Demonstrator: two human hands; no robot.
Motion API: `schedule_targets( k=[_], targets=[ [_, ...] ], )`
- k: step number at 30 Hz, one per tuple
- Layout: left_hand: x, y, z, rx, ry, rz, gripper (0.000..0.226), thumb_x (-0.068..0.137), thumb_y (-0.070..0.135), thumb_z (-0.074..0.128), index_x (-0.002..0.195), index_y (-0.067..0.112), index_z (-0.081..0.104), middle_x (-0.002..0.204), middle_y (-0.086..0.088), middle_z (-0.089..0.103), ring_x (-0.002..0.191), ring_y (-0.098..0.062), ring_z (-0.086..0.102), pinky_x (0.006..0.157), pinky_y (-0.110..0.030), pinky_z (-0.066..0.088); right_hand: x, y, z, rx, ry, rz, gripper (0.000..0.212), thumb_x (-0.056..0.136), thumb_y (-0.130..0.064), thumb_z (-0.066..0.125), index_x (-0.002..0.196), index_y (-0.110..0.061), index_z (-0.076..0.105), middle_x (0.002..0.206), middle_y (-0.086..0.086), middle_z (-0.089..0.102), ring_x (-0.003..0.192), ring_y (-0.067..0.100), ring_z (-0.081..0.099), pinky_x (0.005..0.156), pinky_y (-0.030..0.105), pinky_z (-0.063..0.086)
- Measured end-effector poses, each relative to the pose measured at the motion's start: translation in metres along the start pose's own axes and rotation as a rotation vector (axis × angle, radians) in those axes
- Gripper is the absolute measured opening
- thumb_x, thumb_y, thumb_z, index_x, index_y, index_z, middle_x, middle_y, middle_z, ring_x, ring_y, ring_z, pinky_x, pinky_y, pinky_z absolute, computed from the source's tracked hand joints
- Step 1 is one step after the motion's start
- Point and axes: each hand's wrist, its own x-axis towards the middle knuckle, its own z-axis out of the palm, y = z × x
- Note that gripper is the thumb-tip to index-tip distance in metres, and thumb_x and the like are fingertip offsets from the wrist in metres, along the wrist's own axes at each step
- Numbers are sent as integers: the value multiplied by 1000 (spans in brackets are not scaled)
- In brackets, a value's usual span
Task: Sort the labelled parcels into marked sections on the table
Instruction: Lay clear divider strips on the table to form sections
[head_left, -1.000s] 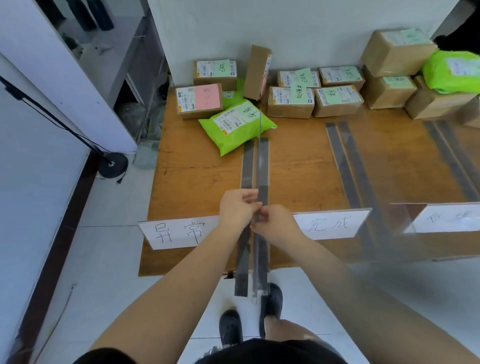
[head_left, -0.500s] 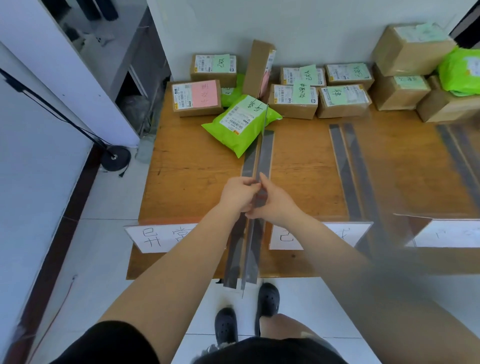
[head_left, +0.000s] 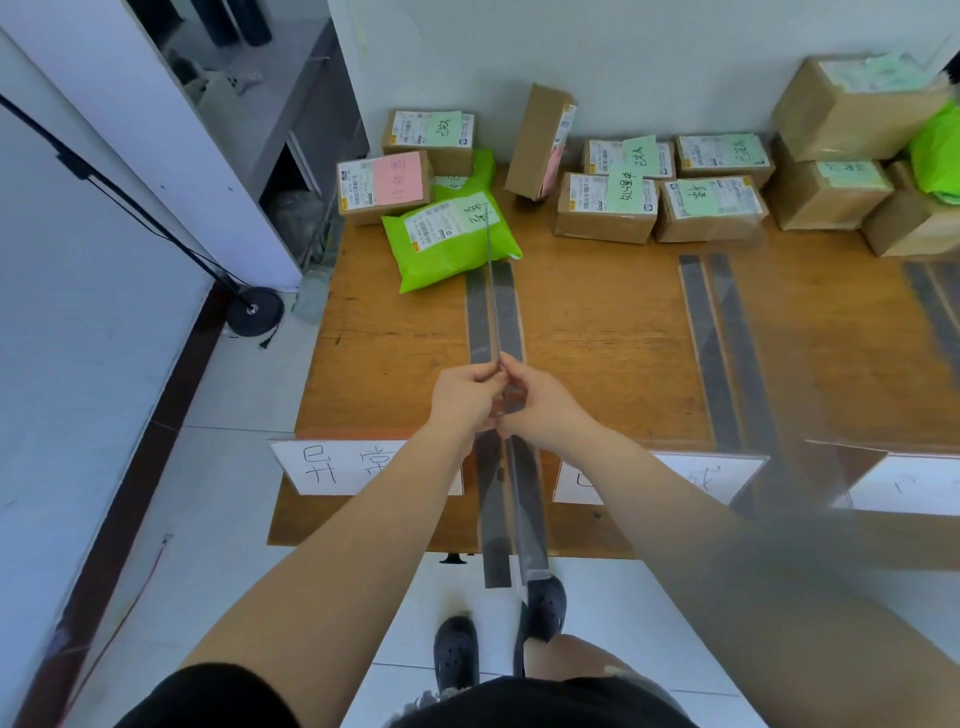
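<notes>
Labelled parcels line the far edge of the wooden table (head_left: 395, 364): a green bag (head_left: 452, 234), a box with a pink label (head_left: 384, 184), a box with a green label (head_left: 428, 135), an upright box (head_left: 540, 140) and several flat boxes (head_left: 605, 205). A clear divider panel (head_left: 524, 519) with grey strips stands edge-on between the left and middle sections. My left hand (head_left: 465, 397) and my right hand (head_left: 543, 402) meet over the table and pinch its top edge. Paper signs (head_left: 332, 467) hang on the front edge.
A second clear panel (head_left: 727, 338) stands to the right, and a blurred third one is at the far right. Larger boxes (head_left: 852, 104) and another green bag (head_left: 935, 150) are stacked at the back right. A lamp stand base (head_left: 254, 312) sits on the floor to the left.
Both hands have slid forward along the panel's top edge, from above the front edge to farther over the table. The parcels have not moved.
</notes>
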Motion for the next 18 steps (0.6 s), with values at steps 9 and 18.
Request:
schedule_targets(
  k=[9,18],
  targets=[
    [15,12,1,45,-32,9,32,92,12,56,124,12,60,120,-10,63,104,-24,64,75,-33,55,11,-4,-1,48,124,6,81,79,9,62,148,-19,28,145,4,43,126,22,48,83,27,50],
    [21,17,5,102,-38,50,35,92,11,55,127,11,57,120,-10,63,102,-23,64,77,-31,54,17,-5,-9,15,106,4,87,76,8,65,149,-19,27,142,4,47,118,20,53,82,26,48]
  ],
)
